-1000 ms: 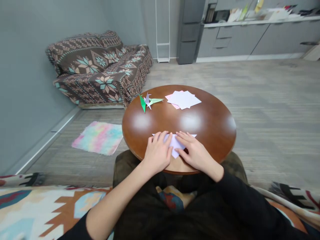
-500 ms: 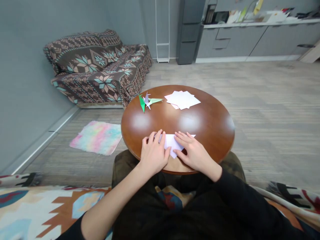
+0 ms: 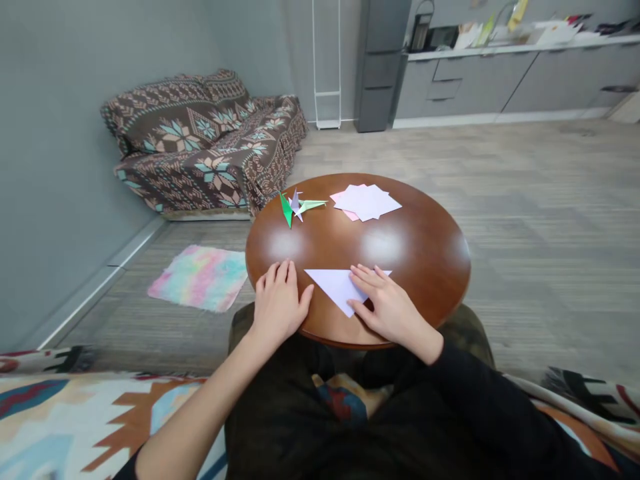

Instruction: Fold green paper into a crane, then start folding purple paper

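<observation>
A pale lilac paper folded into a triangle (image 3: 334, 285) lies on the near part of the round brown wooden table (image 3: 420, 247), its point toward me. My right hand (image 3: 385, 303) lies flat on the triangle's right half, fingers stretched out. My left hand (image 3: 277, 300) rests flat on the bare table just left of the paper, fingers together and extended, not touching it.
At the table's far side lie a stack of pink and white paper squares (image 3: 367, 200) and folded paper cranes in green and lilac (image 3: 296, 205). A patterned sofa (image 3: 210, 143) stands at the back left. A pastel mat (image 3: 200, 275) lies on the floor left of the table.
My left hand has slid left off the folded paper onto the bare table, uncovering the triangle's left half. My right hand has stayed on the paper.
</observation>
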A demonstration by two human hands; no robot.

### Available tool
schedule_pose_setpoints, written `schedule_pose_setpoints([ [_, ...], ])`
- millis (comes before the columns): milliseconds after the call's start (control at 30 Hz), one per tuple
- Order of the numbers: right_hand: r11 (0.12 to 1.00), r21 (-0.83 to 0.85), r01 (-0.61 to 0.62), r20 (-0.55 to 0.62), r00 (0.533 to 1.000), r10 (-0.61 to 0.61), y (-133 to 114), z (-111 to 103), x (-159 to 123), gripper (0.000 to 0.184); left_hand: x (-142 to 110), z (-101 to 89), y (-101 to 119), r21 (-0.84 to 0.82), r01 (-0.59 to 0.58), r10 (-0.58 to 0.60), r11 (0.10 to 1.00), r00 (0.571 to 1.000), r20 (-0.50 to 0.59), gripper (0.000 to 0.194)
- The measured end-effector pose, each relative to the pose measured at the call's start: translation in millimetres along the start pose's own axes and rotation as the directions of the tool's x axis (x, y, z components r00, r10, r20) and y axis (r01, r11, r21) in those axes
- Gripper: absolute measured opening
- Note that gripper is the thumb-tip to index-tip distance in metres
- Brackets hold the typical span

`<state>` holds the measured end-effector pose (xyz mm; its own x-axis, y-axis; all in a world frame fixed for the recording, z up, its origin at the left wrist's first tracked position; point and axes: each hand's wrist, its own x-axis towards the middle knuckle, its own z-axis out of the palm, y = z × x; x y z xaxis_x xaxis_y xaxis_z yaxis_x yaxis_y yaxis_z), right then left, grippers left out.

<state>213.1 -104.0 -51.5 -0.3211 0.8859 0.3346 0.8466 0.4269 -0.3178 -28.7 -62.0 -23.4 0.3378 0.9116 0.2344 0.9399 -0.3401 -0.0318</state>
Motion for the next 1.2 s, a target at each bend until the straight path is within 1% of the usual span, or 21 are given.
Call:
schedule_pose_setpoints([
  [33, 1.0, 0.0, 0.0, -0.001, 1.0, 0.0, 0.1, 0.1, 0.0, 0.052, -1.9, -1.3, -0.4, -0.028, -0.008, 0.007, 1.0, 1.0, -0.019, 0.057],
  [100, 1.0, -0.007, 0.005, 0.003, 1.0, -0.005, 0.1, 0.0, 0.1, 0.053, -6.9, -5.1, 2.3, -0.105, -0.064, 0.06, 0.992, 0.997, -0.037, 0.049],
  [167, 1.0, -0.014, 0.009, 0.005, 1.0, -0.009, -0.2, -0.1, 0.0, 0.053, -11.7, -9.0, 9.8, -0.18, -0.128, 0.125, 0.975, 0.992, -0.03, 0.042],
  [233, 1.0, -0.017, 0.006, 0.001, 1.0, -0.006, -0.6, -0.2, -0.3, 0.053, -14.4, -11.5, 20.0, -0.203, -0.155, 0.156, 0.967, 0.988, -0.012, 0.041],
  [267, 1.0, -0.016, 0.004, 0.001, 1.0, -0.004, -0.8, -0.3, -0.5, 0.053, -14.5, -12.1, 25.0, -0.193, -0.15, 0.152, 0.97, 0.988, -0.008, 0.042],
  [333, 1.0, -0.015, 0.005, 0.003, 1.0, -0.005, -1.0, -0.4, -0.8, 0.052, -12.5, -12.2, 32.7, -0.141, -0.097, 0.096, 0.985, 0.995, -0.008, 0.045],
  [400, 1.0, -0.016, 0.006, 0.007, 1.0, -0.006, -1.1, -0.7, -0.8, 0.053, -8.9, -11.7, 36.0, -0.08, -0.035, 0.035, 0.996, 0.999, -0.005, 0.049],
  [467, 1.0, -0.02, 0.006, 0.007, 1.0, -0.006, -1.2, -0.9, -0.4, 0.053, -5.6, -11.1, 35.6, -0.031, -0.001, 0.001, 1.0, 1.0, -0.001, 0.052],
  [567, 1.0, -0.03, 0.007, 0.012, 1.0, -0.007, -1.7, -0.7, 0.1, 0.054, -3.3, -10.8, 32.6, 0.01, -0.001, 0.001, 1.0, 1.0, -0.004, 0.054],
  [700, 0.999, -0.032, 0.005, 0.015, 1.0, -0.005, -2.7, -0.5, -1.0, 0.053, -3.8, -10.1, 31.0, 0.024, -0.003, 0.003, 1.0, 1.0, -0.012, 0.054],
  [800, 0.999, -0.041, -0.007, 0.028, 1.0, 0.009, -4.0, -6.0, 0.4, 0.053, -3.4, -9.0, 30.3, 0.015, -0.001, 0.002, 1.0, 1.0, -0.017, 0.054],
  [867, 0.998, -0.064, -0.011, 0.056, 0.998, 0.015, -6.3, -13.5, 6.5, 0.049, -2.4, -8.5, 29.2, -0.001, -0.008, 0.008, 1.0, 1.0, -0.015, 0.054],
  [900, 0.996, -0.085, -0.002, 0.074, 0.997, 0.009, -8.2, -17.5, 11.6, 0.045, -1.9, -8.4, 28.6, -0.01, -0.011, 0.011, 1.0, 1.0, -0.015, 0.053],
  [933, 0.994, -0.106, 0.014, 0.096, 0.995, -0.004, -10.5, -21.2, 18.1, 0.039, -1.5, -8.3, 28.0, -0.018, -0.012, 0.012, 1.0, 1.0, -0.015, 0.052],
  [1000, 0.99, -0.13, 0.063, 0.097, 0.994, -0.05, -16.5, -25.6, 33.6, 0.035, -0.9, -8.6, 27.0, -0.027, -0.012, 0.012, 1.0, 1.0, -0.017, 0.047],
  [1100, 0.979, -0.106, 0.176, 0.116, 0.98, -0.164, -25.9, -21.3, 56.0, 0.035, -1.2, -9.4, 26.2, -0.028, -0.004, 0.003, 1.0, 1.0, -0.009, 0.04],
  [1200, 0.968, -0.098, 0.229, 0.119, 0.969, -0.217, -31.4, -7.5, 67.8, 0.037, -2.3, -9.7, 25.6, -0.022, -0.002, 0.002, 1.0, 1.0, 0.005, 0.043],
])
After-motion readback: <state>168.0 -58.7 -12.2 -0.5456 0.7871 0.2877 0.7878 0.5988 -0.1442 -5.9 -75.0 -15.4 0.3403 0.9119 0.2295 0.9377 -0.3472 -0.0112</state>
